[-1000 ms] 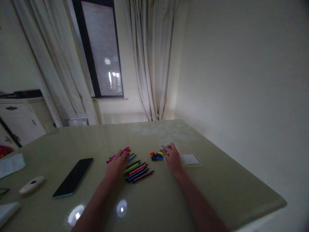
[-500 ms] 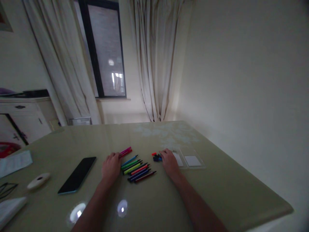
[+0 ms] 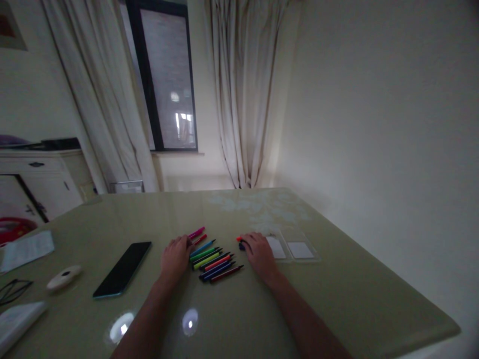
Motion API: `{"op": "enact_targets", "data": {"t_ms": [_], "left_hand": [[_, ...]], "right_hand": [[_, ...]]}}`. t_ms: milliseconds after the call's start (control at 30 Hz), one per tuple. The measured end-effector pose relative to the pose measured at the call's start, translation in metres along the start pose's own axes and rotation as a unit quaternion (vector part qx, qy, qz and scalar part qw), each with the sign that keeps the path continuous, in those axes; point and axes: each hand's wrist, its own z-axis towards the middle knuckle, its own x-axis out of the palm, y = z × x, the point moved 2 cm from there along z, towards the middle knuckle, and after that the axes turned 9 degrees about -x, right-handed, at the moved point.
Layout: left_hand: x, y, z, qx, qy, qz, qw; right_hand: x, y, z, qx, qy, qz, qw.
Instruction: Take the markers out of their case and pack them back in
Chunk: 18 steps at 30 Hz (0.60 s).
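Several slim felt-tip pens (image 3: 215, 264) in blue, green, black, red and purple lie side by side on the table between my hands. My left hand (image 3: 175, 257) is closed at their far left end, with its fingertips on the near end of a red felt-tip pen (image 3: 199, 240). Just beyond that lies a pink felt-tip pen (image 3: 196, 232). My right hand (image 3: 259, 253) has its fingers curled over a small pile of pen caps (image 3: 241, 245); an orange cap (image 3: 239, 239) and dark ones show at its fingertips. The rest of the pile is hidden.
Touching distance right of my right hand, a clear plastic case (image 3: 301, 249) lies opened flat with white inserts. A black phone (image 3: 122, 269), a white mouse-like object (image 3: 64, 277), glasses (image 3: 14, 291) and a paper sheet (image 3: 28, 250) lie to the left. The wall borders the table's right side.
The pink and red pens, close together before, now lie apart at my left fingertips. My right hand has shifted slightly left and covers more of the caps.
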Motion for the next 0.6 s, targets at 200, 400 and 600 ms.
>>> {"op": "enact_targets", "data": {"t_ms": [200, 400, 600], "left_hand": [[-0.008, -0.034, -0.006, 0.116, -0.004, -0.085, 0.990], [-0.005, -0.080, -0.035, 0.225, 0.021, -0.152, 0.962], [0.000, -0.076, -0.037, 0.238, 0.050, -0.165, 0.956]], "right_hand": [[-0.004, 0.015, 0.001, -0.043, -0.021, 0.051, 0.998], [0.000, 0.019, -0.001, -0.101, -0.031, 0.101, 0.989], [-0.004, 0.008, 0.000, -0.140, -0.046, 0.119, 0.982]]}}
